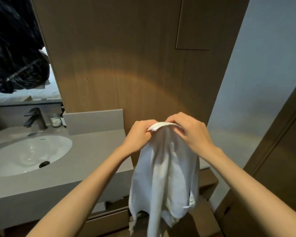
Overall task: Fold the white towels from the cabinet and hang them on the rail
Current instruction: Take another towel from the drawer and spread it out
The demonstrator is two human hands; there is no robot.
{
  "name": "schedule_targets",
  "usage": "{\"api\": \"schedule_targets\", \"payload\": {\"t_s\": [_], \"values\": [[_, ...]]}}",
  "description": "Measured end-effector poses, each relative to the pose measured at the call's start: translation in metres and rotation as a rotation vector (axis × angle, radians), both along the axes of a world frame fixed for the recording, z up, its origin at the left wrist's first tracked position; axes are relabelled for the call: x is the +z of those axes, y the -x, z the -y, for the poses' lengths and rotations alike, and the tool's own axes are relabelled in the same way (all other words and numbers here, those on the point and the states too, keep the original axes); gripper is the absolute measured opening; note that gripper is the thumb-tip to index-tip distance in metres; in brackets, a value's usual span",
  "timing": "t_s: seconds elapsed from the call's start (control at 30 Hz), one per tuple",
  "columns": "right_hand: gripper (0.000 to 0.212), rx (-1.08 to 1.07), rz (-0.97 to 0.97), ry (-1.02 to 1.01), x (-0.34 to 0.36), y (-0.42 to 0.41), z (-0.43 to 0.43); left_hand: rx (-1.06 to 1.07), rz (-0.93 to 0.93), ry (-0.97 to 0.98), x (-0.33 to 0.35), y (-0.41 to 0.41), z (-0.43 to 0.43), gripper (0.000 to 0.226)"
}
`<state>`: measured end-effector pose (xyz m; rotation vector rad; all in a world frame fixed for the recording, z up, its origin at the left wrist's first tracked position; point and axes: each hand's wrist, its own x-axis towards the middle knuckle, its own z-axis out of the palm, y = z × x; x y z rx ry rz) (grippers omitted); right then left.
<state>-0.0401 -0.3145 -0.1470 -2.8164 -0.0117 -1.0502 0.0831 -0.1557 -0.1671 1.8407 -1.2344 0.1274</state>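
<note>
We see a grey countertop [85, 156]; left of its sink [29, 154], a dark faucet [36, 118] and small jar [56, 120] stand behind

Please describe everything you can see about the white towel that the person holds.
The white towel is thin, soft-looking cloth, gathered at its top edge and pinched between the left hand and the right hand. It hangs down loosely in long vertical folds, unfolded and blurred, in front of the wooden wall panel, right of the sink counter.
</note>
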Motion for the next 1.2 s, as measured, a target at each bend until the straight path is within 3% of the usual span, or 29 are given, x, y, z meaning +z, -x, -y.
{"api": "schedule_targets", "payload": {"t_s": [0.17,0.33,0.43,0.47,0.6,0.7,0.8,0.9,1.03,1.2], "values": [[0.013,0.056,-0.019,-0.277,-0.022,0.0,-0.005,-0.007,0.007,-0.011,-0.015,-0.002,0.003,0.03],[0.015,0.128,0.149,-0.659,0.001,-0.008,-0.019,0.04,-0.044,-0.056,-0.029,-0.013,-0.015,0.041],[0.012,0.11,0.227,-0.769,0.024,-0.01,-0.021,0.146,-0.169,-0.158,-0.068,-0.024,-0.038,0.011],[0.011,0.1,0.236,-0.786,0.03,-0.01,-0.021,0.178,-0.21,-0.211,-0.083,-0.027,-0.044,0.015],[0.014,0.039,0.196,-0.81,0.029,-0.012,-0.018,0.299,-0.348,-0.33,-0.128,-0.034,-0.062,0.031],[0.014,-0.048,0.142,-0.767,0.011,-0.009,-0.014,0.431,-0.43,-0.368,-0.14,-0.036,-0.068,0.031],[0.004,-0.143,0.113,-0.682,0.0,-0.006,-0.006,0.473,-0.493,-0.275,-0.127,-0.033,-0.067,0.038],[0.01,-0.09,0.08,-0.596,-0.008,-0.004,-0.002,0.462,-0.562,-0.166,-0.093,-0.027,-0.054,0.045],[0.022,0.045,-0.076,-0.468,-0.024,0.001,-0.015,0.272,-0.815,0.027,-0.04,-0.019,-0.035,0.014],[0.026,0.173,-0.16,-0.588,-0.05,0.005,-0.045,0.206,-1.007,0.175,0.008,-0.017,-0.018,0.018]]}}
